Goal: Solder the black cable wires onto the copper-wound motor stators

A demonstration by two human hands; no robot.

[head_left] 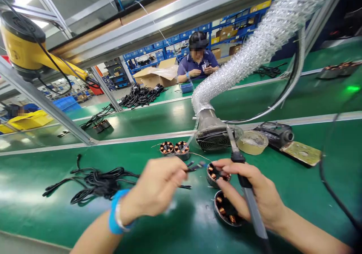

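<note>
My left hand [158, 186] is pinched on a thin black wire [195, 167] whose end reaches toward a round motor stator [216, 174] with copper coils. My right hand [251, 193] grips a soldering iron [249, 193] like a pen, tip up near the fume duct, while its fingers also steady that stator. A second stator [226, 210] lies under my right hand on the green table [56, 216]. Two more stators [174, 148] sit just beyond. A blue band circles my left wrist.
A silver flexible fume hose with a fan mouth [212, 133] stands right behind the work. A sponge dish [251, 141] and iron stand [277, 133] lie to the right, a bundle of black cables [93, 182] to the left. A person [198, 61] works at the far bench.
</note>
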